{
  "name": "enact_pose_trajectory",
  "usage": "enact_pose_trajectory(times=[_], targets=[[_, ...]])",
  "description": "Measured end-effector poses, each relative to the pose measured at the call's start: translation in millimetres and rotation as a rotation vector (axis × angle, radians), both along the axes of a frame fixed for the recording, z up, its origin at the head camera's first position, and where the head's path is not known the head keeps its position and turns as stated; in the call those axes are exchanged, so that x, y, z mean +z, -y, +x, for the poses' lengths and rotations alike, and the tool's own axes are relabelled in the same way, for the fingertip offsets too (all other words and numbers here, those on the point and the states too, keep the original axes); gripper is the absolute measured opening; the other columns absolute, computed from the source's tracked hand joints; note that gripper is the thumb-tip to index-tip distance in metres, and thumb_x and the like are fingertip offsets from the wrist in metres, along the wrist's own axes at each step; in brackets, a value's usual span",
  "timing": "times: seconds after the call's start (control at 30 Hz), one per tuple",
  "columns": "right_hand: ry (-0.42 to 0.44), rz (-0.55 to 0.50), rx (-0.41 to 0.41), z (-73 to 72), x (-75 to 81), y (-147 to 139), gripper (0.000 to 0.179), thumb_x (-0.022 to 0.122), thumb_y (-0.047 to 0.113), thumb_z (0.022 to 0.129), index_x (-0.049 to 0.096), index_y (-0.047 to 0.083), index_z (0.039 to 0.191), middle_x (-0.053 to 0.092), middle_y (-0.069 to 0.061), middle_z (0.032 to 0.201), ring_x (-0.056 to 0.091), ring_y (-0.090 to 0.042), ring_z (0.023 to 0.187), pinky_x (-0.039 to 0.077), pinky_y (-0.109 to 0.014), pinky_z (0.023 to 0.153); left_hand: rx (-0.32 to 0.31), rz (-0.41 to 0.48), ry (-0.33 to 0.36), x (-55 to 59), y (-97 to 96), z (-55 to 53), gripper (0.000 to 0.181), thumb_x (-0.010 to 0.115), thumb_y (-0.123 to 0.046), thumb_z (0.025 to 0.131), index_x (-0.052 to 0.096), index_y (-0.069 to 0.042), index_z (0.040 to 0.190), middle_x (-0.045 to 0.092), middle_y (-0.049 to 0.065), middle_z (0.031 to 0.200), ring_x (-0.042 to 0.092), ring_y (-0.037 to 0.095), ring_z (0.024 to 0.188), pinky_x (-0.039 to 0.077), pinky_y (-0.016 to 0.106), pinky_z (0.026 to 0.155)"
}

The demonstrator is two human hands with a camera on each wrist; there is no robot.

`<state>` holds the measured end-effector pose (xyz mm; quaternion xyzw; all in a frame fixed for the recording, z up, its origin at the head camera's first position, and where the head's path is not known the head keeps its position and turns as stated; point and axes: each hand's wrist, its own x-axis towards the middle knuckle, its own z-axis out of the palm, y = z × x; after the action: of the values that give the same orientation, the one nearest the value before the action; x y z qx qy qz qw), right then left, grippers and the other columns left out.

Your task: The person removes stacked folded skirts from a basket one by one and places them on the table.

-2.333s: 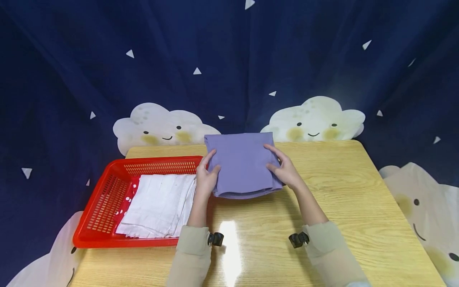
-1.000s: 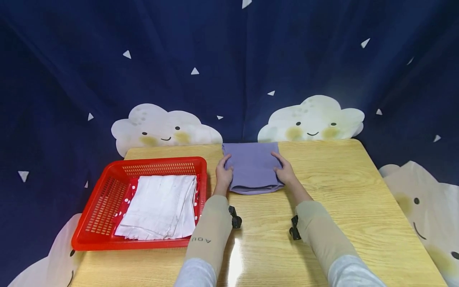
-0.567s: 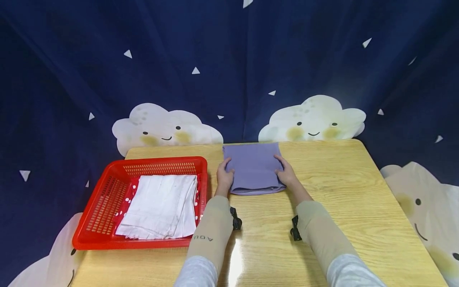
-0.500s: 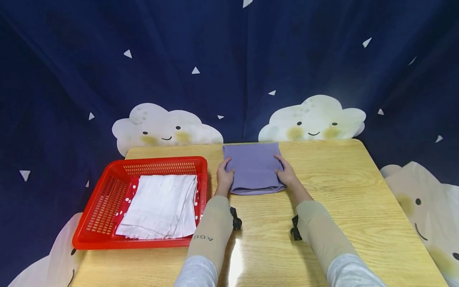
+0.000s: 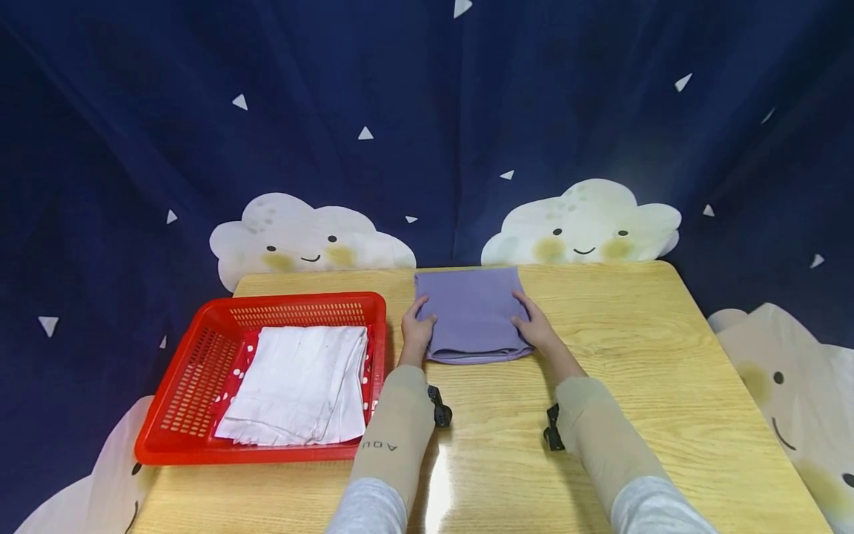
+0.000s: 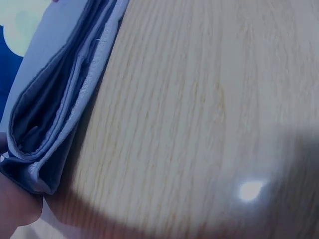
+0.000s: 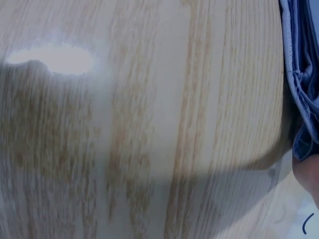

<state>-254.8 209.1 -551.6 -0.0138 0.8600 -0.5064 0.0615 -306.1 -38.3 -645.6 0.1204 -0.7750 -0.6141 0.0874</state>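
A folded purple cloth (image 5: 474, 308) lies at the far edge of the wooden table, its layered, slightly gaping fold facing me. My left hand (image 5: 416, 330) grips its left side, thumb and index finger at the upper edge. On the opposite side, my right hand (image 5: 537, 330) holds the right edge in the same way. The left wrist view shows the stacked layers of the cloth (image 6: 45, 47) with part of the left hand (image 6: 17, 209) at its corner. In the right wrist view only a strip of cloth (image 7: 301, 74) and some of the right hand (image 7: 309, 174) appear.
Left of the cloth stands a red plastic basket (image 5: 253, 454). Inside it a folded white cloth (image 5: 293, 386) lies over a red polka-dot cloth (image 5: 233, 378). Behind the table (image 5: 634, 356) hangs a dark blue curtain (image 5: 427, 111) with clouds and triangles.
Both hands have brought the purple cloth from beside the basket rightward and down onto the table's far edge. Over the last half second the cloth and hands have barely moved.
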Motion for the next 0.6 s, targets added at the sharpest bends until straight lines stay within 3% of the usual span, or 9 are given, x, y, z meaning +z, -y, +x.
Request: enact_pose_trajectory(times=[0.13, 0.23, 0.27, 0.33, 0.4, 0.47, 0.5, 0.53, 0.6], targets=[[0.016, -0.032, -0.022, 1.4, 0.5, 0, 0.055, 0.047, -0.002, 0.09, 0.028, 0.002, 0.141, 0.021, -0.025, 0.146, 0.014, -0.039, 0.135, 0.011, -0.047, 0.111, 0.02, 0.051, 0.066, 50.5, -5.0, 22.7, 0.047, 0.065, 0.007, 0.071, 0.062, -0.005, 0.116, 0.052, 0.017, 0.128, 0.042, 0.03, 0.124, 0.031, 0.038, 0.104], [0.022, -0.044, -0.038, 1.6, 1.8, 1, 0.055, 0.048, -0.002, 0.09, 0.028, 0.002, 0.141, 0.022, -0.024, 0.146, 0.014, -0.038, 0.136, 0.011, -0.046, 0.111, 0.042, 0.077, 0.083, 52.1, -6.1, 22.0, 0.047, 0.063, 0.008, 0.07, 0.062, -0.003, 0.116, 0.052, 0.018, 0.128, 0.043, 0.031, 0.123, 0.032, 0.039, 0.104], [0.02, -0.054, -0.043, 2.0, 2.0, 1, 0.055, 0.049, -0.002, 0.089, 0.029, 0.001, 0.141, 0.022, -0.024, 0.146, 0.014, -0.038, 0.136, 0.011, -0.046, 0.111, 0.05, 0.097, 0.079, 39.8, -5.2, 16.3, 0.048, 0.065, 0.007, 0.069, 0.063, -0.006, 0.115, 0.053, 0.016, 0.128, 0.043, 0.03, 0.123, 0.032, 0.038, 0.104], [0.014, -0.063, -0.046, 2.3, 1.2, 1, 0.055, 0.049, -0.002, 0.089, 0.029, 0.0, 0.14, 0.023, -0.023, 0.146, 0.014, -0.037, 0.136, 0.011, -0.045, 0.111, 0.083, 0.13, 0.058, -1.5, -3.1, -3.0, 0.048, 0.068, 0.003, 0.068, 0.066, -0.013, 0.113, 0.055, 0.012, 0.126, 0.044, 0.027, 0.122, 0.034, 0.037, 0.102], [-0.035, -0.106, -0.042, 2.9, -6.1, -2, 0.055, 0.052, 0.005, 0.09, 0.031, 0.006, 0.141, 0.026, -0.019, 0.146, 0.016, -0.031, 0.137, 0.011, -0.037, 0.112, 0.117, 0.156, 0.052, -65.8, 0.8, -34.3, 0.05, 0.073, -0.003, 0.065, 0.068, -0.025, 0.109, 0.057, 0.004, 0.125, 0.045, 0.022, 0.121, 0.036, 0.035, 0.101], [-0.018, -0.112, -0.049, 5.7, -4.1, -3, 0.056, 0.052, 0.007, 0.09, 0.031, 0.008, 0.141, 0.026, -0.019, 0.146, 0.02, -0.033, 0.135, 0.017, -0.04, 0.111, 0.144, 0.177, 0.052, -142.9, 6.2, -71.8, 0.05, 0.079, -0.013, 0.061, 0.068, -0.038, 0.104, 0.057, -0.006, 0.122, 0.045, 0.014, 0.12, 0.037, 0.035, 0.099], [-0.007, -0.11, -0.053, 7.3, -2.7, -3, 0.057, 0.052, 0.008, 0.09, 0.029, 0.008, 0.142, 0.027, -0.021, 0.144, 0.022, -0.034, 0.133, 0.02, -0.041, 0.109, 0.175, 0.157, 0.054, -154.9, 6.4, -77.4, 0.05, 0.079, -0.015, 0.06, 0.067, -0.041, 0.1, 0.06, -0.009, 0.117, 0.049, 0.012, 0.115, 0.04, 0.033, 0.095], [0.005, -0.114, -0.06, 9.1, -0.6, -3, 0.057, 0.052, 0.007, 0.09, 0.028, 0.008, 0.142, 0.028, -0.022, 0.143, 0.026, -0.036, 0.131, 0.025, -0.042, 0.107, 0.183, 0.159, 0.071, -152.7, 7.5, -75.9, 0.051, 0.079, -0.015, 0.06, 0.067, -0.041, 0.102, 0.06, -0.009, 0.115, 0.05, 0.011, 0.113, 0.041, 0.034, 0.094], [0.027, -0.105, -0.079, 13.4, 4.2, -4, 0.058, 0.052, 0.007, 0.09, 0.026, 0.007, 0.143, 0.031, -0.025, 0.139, 0.032, -0.038, 0.126, 0.033, -0.045, 0.101, 0.255, 0.106, 0.04, -119.8, 5.0, -56.2, 0.047, 0.077, -0.013, 0.058, 0.069, -0.035, 0.099, 0.064, -0.006, 0.104, 0.056, 0.011, 0.099, 0.045, 0.029, 0.083]])
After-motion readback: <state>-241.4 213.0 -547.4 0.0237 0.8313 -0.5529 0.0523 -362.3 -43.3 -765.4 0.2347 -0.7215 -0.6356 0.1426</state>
